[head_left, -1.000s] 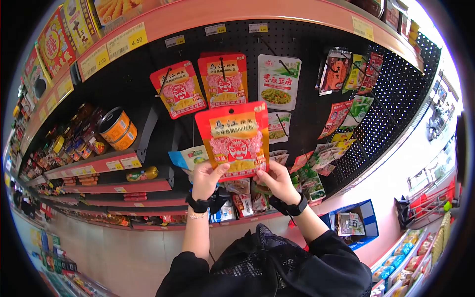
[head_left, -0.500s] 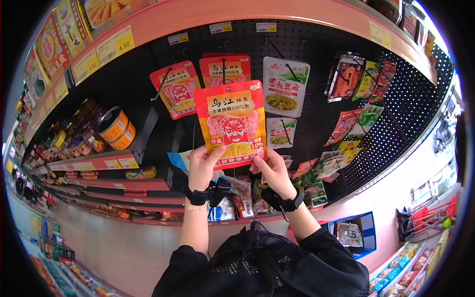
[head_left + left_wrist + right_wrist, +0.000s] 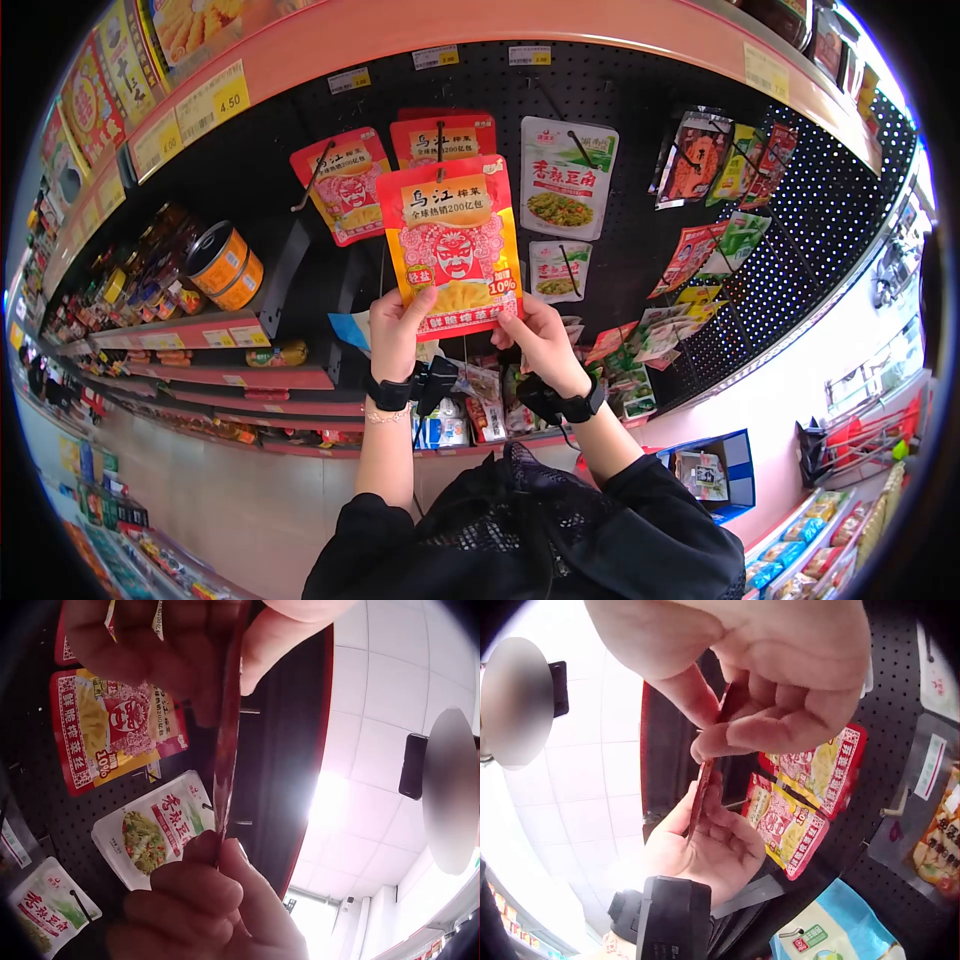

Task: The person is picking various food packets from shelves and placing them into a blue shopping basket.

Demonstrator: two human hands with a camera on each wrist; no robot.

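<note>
A red and yellow pouch of pickled mustard [image 3: 455,235], printed with a painted opera face, is held up facing the head camera. My left hand [image 3: 398,330] pinches its lower left corner, thumb on the front and fingers behind. At the lower right corner my right hand [image 3: 545,345] pinches it between thumb and curled fingers. Both wrist views show the pouch edge-on, as a thin red strip [image 3: 227,765]. Behind it, matching pouches [image 3: 345,185] hang on hooks, partly covered by the held one.
White pouches with green print [image 3: 568,180] hang just right of the held pouch. Further right are smaller hanging packets [image 3: 692,155]. Shelves with jars and orange cans [image 3: 225,265] stand at left. A blue bin [image 3: 738,470] sits low at right, and a price-tagged shelf edge [image 3: 600,30] runs overhead.
The held pouch has risen in the head view, tilted more squarely toward the camera, and lately shifted slightly left. Both hands have kept their hold on its lower corners.
</note>
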